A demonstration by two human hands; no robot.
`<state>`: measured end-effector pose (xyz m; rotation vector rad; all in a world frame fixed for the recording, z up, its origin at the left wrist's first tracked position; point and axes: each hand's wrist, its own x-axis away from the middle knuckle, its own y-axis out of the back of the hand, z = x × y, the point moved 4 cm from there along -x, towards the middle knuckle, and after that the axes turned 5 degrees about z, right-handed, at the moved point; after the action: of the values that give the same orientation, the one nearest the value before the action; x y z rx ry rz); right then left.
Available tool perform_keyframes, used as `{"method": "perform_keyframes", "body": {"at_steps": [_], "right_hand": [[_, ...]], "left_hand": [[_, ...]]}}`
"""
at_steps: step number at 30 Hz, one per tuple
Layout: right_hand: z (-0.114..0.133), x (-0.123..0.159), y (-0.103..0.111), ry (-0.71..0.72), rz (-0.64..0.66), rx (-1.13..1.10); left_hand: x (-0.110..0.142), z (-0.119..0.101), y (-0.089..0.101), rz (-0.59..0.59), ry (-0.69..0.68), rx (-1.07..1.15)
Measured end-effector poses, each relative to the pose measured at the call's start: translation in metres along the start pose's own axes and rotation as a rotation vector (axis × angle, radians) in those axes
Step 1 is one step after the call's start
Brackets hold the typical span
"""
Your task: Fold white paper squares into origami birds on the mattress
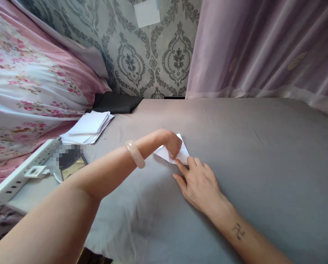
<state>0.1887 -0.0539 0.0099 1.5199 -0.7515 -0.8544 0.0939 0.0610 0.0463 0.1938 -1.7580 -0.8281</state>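
A white sheet of paper, seemingly folded, lies on the grey bedsheet in the middle of the view. My left hand reaches across with its wrist sharply bent and presses down on the paper. Its fingers curl under and are mostly hidden by the back of the hand. A pale bangle circles my left forearm. My right hand lies flat on the near side with fingers spread, fingertips touching the paper's near right edge.
A stack of white paper lies at the left, before a folded black cloth. Nearer are a white power strip with a plugged-in charger and a flat, partly blurred object. A floral curtain hangs left, a purple curtain right.
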Motion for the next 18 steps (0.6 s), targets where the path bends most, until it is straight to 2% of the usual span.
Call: {"method": "perform_keyframes", "body": {"at_steps": [6,10,12,13,14,17,18], "right_hand": [[-0.003,0.006,0.0,-0.012,-0.005,-0.001],[-0.016,0.01,-0.003,-0.075,0.005,-0.071],[-0.029,0.011,-0.001,-0.134,-0.042,-0.139],[-0.037,0.013,0.003,-0.171,-0.108,-0.173],[-0.044,0.015,0.008,-0.201,-0.204,-0.203],[-0.058,0.024,0.029,-0.197,-0.54,-0.227],[-0.058,0.026,0.035,-0.176,-0.61,-0.207]], "left_hand": [[0.007,-0.002,-0.001,-0.051,0.025,-0.022],[0.015,-0.001,-0.004,-0.108,-0.007,-0.05],[0.021,-0.003,-0.009,-0.157,-0.063,-0.074],[0.024,-0.005,-0.012,-0.201,-0.098,-0.089],[0.028,-0.008,-0.015,-0.289,-0.148,-0.105],[0.045,-0.019,-0.028,-0.808,-0.317,-0.263],[0.048,-0.021,-0.036,-0.918,-0.333,-0.284]]}}
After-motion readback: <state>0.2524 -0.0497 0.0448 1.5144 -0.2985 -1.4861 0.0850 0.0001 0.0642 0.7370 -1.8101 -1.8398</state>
